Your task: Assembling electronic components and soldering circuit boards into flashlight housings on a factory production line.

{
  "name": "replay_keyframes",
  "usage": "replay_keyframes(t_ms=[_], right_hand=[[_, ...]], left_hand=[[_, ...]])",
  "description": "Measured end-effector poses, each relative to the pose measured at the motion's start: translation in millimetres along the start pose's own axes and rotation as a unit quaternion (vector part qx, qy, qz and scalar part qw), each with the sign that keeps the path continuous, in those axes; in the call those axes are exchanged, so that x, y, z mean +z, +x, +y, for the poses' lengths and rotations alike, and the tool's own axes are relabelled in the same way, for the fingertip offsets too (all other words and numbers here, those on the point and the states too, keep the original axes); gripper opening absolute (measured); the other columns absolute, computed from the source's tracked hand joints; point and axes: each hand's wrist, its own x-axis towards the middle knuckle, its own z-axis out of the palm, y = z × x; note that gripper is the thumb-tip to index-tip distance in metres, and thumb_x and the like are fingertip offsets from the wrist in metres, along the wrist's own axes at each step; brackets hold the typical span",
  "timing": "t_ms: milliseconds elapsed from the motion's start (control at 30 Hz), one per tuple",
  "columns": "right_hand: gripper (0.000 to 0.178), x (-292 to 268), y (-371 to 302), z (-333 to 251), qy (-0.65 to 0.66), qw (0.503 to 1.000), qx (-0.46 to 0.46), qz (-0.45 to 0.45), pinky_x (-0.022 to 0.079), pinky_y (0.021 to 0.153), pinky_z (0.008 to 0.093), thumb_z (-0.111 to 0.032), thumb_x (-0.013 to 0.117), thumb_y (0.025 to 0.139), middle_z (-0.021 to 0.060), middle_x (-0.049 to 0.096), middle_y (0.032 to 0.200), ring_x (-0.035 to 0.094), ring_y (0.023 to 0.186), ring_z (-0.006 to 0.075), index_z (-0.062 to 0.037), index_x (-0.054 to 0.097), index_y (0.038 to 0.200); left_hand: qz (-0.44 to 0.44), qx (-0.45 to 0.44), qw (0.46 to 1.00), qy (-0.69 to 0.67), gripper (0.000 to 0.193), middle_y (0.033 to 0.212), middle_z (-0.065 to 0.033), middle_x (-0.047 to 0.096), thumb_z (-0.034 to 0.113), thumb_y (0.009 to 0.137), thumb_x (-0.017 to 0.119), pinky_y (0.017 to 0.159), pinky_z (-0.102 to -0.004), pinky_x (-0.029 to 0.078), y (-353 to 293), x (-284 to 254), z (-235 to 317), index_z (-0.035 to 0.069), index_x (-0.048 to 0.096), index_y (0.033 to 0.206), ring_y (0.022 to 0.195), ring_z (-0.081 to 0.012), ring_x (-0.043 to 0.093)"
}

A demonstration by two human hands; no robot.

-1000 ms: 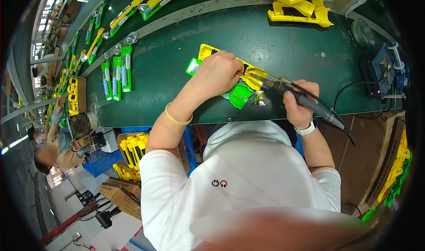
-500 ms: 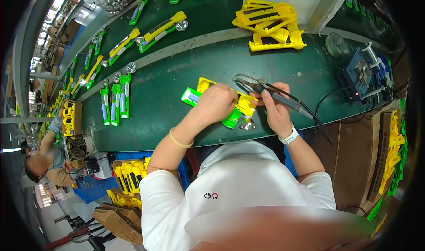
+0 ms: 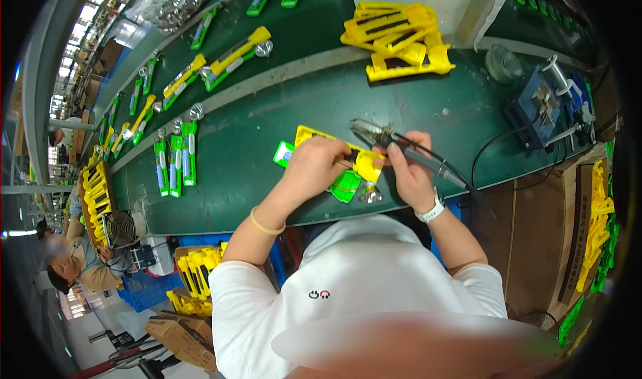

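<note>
My left hand [image 3: 313, 168] is closed, its fingertips pinched at the yellow plastic housing [image 3: 368, 166]; what sits between them is mostly hidden. Under and beside this hand lie green plastic parts [image 3: 345, 187], with a shiny reflector cup [image 3: 370, 194] near the table's front edge. In my right hand [image 3: 413, 178] is a soldering iron [image 3: 428, 161] with a grey handle and black cable. Its fingers are closed around the handle near the yellow housing's right end. The iron's metal front end, with a thin guide, points left above the housing.
A pile of yellow housings [image 3: 401, 41] lies at the back. Blue soldering equipment [image 3: 535, 105] and a wire spool [image 3: 503, 64] stand at the right. Several green lamp parts [image 3: 176, 165] lie at the left. Lamp assemblies [image 3: 234, 54] line the belt beyond. A co-worker [image 3: 87, 265] sits far left.
The view has shifted slightly. My left hand and the yellow housing have turned a little, showing more of the housing's right end. The co-worker at the left has moved.
</note>
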Motion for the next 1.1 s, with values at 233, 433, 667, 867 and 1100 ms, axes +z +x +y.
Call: replay_keyframes(t_ms=[233,433,667,867,1100], right_hand=[[0.022,1,1,-4,-0.021,0.999,-0.027,0.023,0.052,0.063,0.0253,-0.007,0.049,0.092,0.0167,0.058,0.094,0.063,0.078,0.0186,-0.0035,0.033,0.107],[0.025,-8,1,-3,0.012,0.992,-0.074,0.102,0.041,0.050,0.0210,-0.010,0.053,0.091,0.0114,0.059,0.085,0.062,0.071,0.0157,-0.0046,0.037,0.108],[0.024,7,-10,-12,0.082,0.986,-0.070,0.131,0.038,0.045,0.0210,-0.015,0.055,0.090,0.0108,0.058,0.077,0.059,0.062,0.0170,-0.0062,0.039,0.105],[0.022,8,-4,-13,0.056,0.985,-0.060,0.154,0.037,0.044,0.0205,-0.016,0.054,0.091,0.0101,0.056,0.075,0.058,0.060,0.0152,-0.0062,0.039,0.104],[0.025,28,-10,-10,-0.005,0.998,0.022,0.058,0.042,0.049,0.0202,-0.004,0.057,0.087,0.0060,0.053,0.079,0.055,0.060,0.0100,-0.0047,0.037,0.102]], left_hand=[[0.047,-0.162,0.801,-0.575,0.022,0.087,-0.0055,0.061,-0.003,0.077,0.064,0.059,-0.0230,0.049,-25,-27,-16,0.001,0.053,0.097,0.068,-0.0114,0.059],[0.069,-0.085,0.792,-0.600,0.026,0.102,-0.0126,0.058,-0.005,0.081,0.060,0.079,-0.0289,0.052,-30,-19,-12,0.001,0.049,0.104,0.094,-0.0189,0.061],[0.142,-0.031,0.940,-0.309,0.022,0.093,-0.0084,0.063,0.001,0.082,0.062,0.064,-0.0229,0.052,-34,-15,-20,-0.001,0.055,0.103,0.073,-0.0133,0.064],[0.008,-0.070,0.895,-0.440,0.009,0.087,-0.0062,0.063,0.000,0.084,0.059,0.052,-0.0204,0.048,-22,-24,-5,-0.001,0.060,0.093,0.064,-0.0083,0.061],[0.085,-0.038,0.987,-0.127,0.004,0.080,-0.0069,0.059,0.007,0.075,0.066,0.061,-0.0271,0.047,-18,-33,-55,0.006,0.065,0.078,0.068,-0.0175,0.057]])
